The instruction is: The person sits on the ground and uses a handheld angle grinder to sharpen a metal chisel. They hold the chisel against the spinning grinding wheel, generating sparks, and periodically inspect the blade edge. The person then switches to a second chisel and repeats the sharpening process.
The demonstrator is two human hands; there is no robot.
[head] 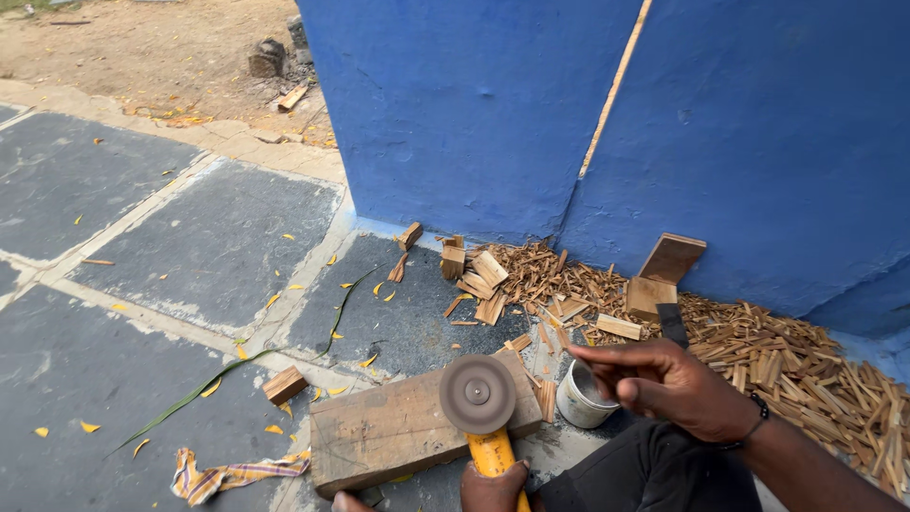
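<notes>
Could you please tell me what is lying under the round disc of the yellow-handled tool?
The disc overlaps the wooden block on the stone floor. The wood directly beneath it is covered.

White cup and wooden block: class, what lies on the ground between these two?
Head view: a small wood strip stands between the white cup and the wooden block.

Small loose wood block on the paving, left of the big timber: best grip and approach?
Probably from above, pinching across its two long side faces. The small wood block lies flat on the stone paving, apart from the big timber block, with bare floor on both sides, so fingers can drop past its edges.
</notes>
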